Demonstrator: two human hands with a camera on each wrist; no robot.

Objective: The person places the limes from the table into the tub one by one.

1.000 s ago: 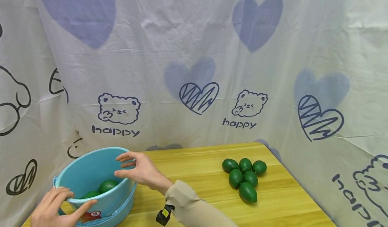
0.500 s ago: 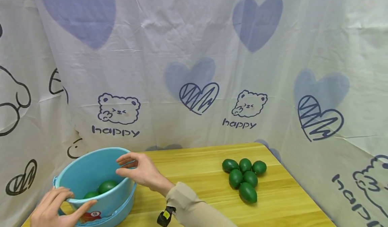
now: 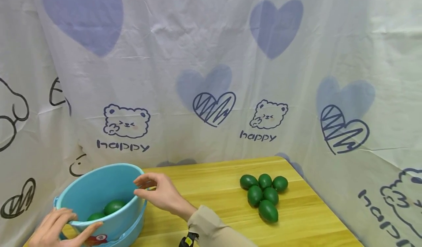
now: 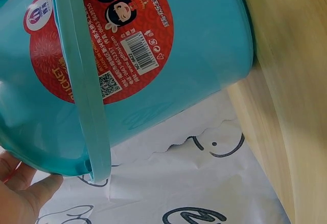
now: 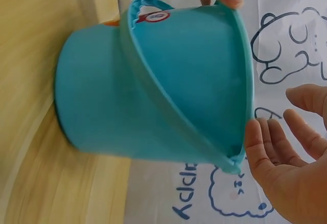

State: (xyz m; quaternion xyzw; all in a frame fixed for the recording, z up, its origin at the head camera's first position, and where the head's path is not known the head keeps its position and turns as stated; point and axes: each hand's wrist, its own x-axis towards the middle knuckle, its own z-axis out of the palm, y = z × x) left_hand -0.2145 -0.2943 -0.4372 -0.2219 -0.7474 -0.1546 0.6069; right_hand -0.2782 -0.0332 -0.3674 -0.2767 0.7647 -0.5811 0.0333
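Observation:
A light blue bucket (image 3: 126, 217) with a lowered handle (image 4: 82, 81) and a red label (image 4: 127, 40) stands at the left of the table. My left hand (image 3: 54, 228) grips its near left rim, fingers over the edge and thumb outside. In the bucket lie smooth dark green oval fruits; one fruit (image 3: 114, 206) shows well and another fruit (image 3: 96, 216) shows partly. My right hand (image 3: 166, 195) hovers by the right rim with its fingers loosely bent and nothing in them. In the right wrist view its fingertips are close to the rim; contact is hard to tell.
Several more green fruits (image 3: 255, 195) lie clustered on the right side of the wooden table (image 3: 197, 183). A printed white cloth (image 3: 184, 56) hangs behind and at both sides. A black wrist strap (image 3: 189, 239) is at my right sleeve.
My right hand has shifted a little to the right and down, from over the bucket's opening toward its right rim. The left hand keeps its hold. The head view has tilted slightly.

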